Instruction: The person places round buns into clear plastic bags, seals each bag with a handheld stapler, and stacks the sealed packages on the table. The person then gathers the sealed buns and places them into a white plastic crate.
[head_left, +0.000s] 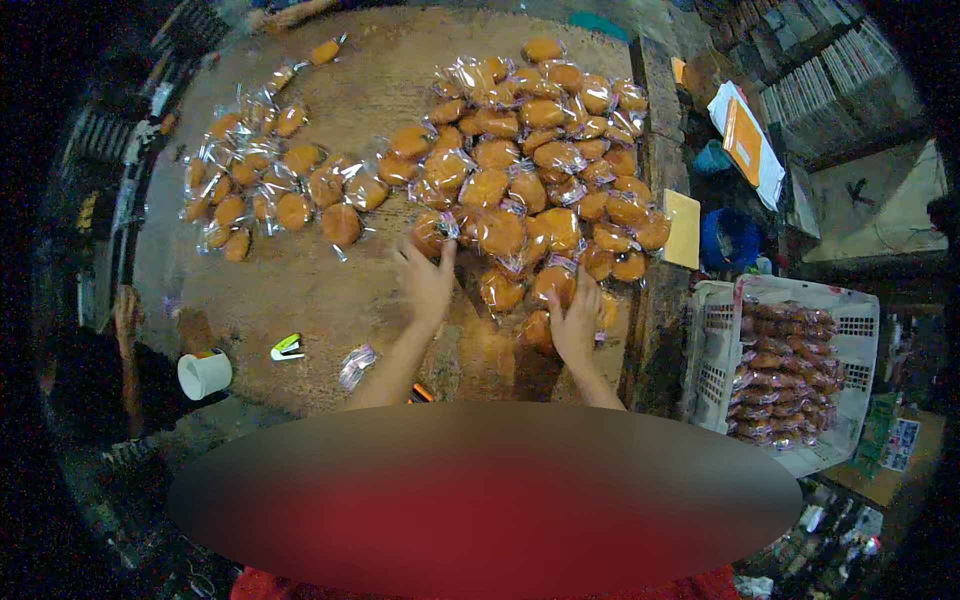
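Observation:
Many round orange-brown buns, each in clear plastic, are spread over a wooden table [300, 360]. My left hand [427, 285], a little blurred, has its thumb and fingers on either side of a wrapped bun [430, 234] at the near left edge of the large pile [495, 185]. Further right, my right hand [577, 325] holds another wrapped bun [553, 283] at the pile's near edge, thumb and fingers bent about it. One more wrapped bun [537, 330] lies just left of that hand. A smaller, looser group of wrapped buns [293, 211] spreads over the table's left side.
A white basket [858, 365] stands right of the table, stacked with bagged buns [785, 370]. A green-and-white stapler [288, 347], a plastic bundle [356, 366], an orange-and-black tool [421, 393] and a white tub [205, 375] are nearer me. Another person's hand [127, 308] is at left.

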